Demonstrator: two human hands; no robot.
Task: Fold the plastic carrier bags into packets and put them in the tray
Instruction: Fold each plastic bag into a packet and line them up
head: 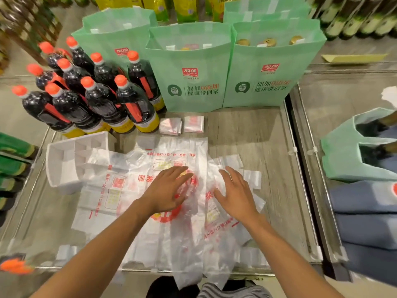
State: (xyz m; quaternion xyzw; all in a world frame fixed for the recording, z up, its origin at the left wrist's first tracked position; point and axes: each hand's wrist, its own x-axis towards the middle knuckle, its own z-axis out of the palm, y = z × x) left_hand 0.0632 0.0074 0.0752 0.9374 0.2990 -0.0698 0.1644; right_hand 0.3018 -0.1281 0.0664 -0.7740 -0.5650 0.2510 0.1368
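Tray (62, 166) right side under carrier bags (171, 233); contents of green bags (193, 82) mostly hidden.

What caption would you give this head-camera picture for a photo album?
Left hand and right hand spread over loose plastic carrier bags; two folded packets lie near the bottles, white tray at left.

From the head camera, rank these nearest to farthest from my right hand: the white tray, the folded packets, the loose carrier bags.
1. The loose carrier bags, directly under the right hand.
2. The folded packets, ahead by the green bags.
3. The white tray, far off on the left.
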